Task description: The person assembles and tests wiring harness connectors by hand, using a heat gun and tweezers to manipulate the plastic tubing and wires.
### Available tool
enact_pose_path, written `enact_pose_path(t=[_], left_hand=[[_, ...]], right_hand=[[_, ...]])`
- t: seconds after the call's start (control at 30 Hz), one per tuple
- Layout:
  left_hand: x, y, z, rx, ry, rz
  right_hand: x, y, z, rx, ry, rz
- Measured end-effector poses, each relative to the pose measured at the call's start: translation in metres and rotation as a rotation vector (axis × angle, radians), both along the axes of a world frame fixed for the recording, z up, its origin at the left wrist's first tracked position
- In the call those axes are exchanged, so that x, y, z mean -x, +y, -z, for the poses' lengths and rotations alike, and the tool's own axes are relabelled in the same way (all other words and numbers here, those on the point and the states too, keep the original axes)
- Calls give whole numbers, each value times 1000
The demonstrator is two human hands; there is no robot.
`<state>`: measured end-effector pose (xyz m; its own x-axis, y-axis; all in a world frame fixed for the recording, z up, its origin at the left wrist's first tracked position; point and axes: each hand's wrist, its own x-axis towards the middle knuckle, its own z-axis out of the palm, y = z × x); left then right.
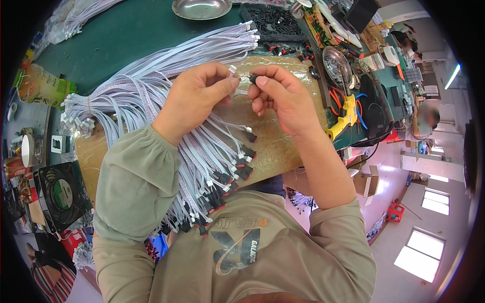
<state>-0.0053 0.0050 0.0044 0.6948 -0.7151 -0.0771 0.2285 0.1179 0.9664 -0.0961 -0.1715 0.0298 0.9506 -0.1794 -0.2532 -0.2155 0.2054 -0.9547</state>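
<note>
Over the brown board (288,141), my left hand (194,98) is closed, pinching a flat white cable just below its small white connector (232,68). Close by on the right, my right hand (285,98) grips a small black connector housing (253,79) between thumb and forefinger. The two parts are apart. A large bundle of white ribbon cables (197,55) spreads across the board behind and left of my hands. Under my left forearm, more cables hang toward my lap, many ending in black and red connectors (222,179).
Back right stands a black tray (275,22) full of small black parts, with loose red-and-black pieces (283,49) before it. A steel dish (202,7) lies at the back. On the right is a yellow tool (346,117); on the left, a plastic cup (45,87) and fan (59,194).
</note>
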Motion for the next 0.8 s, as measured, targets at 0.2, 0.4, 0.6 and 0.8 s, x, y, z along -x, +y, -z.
enact_pose_path(t=[0.2, 0.4, 0.6, 0.8], left_hand=[[-1, 0, 1, -14, 0, 4], [-1, 0, 1, 22, 10, 13], [-1, 1, 0, 49, 73, -6], [-6, 2, 8, 40, 20, -4]], right_hand=[[1, 0, -2, 16, 18, -9], [-1, -4, 3, 60, -7, -30], [-5, -3, 1, 136, -64, -39], [-11, -1, 2, 184, -88, -57]])
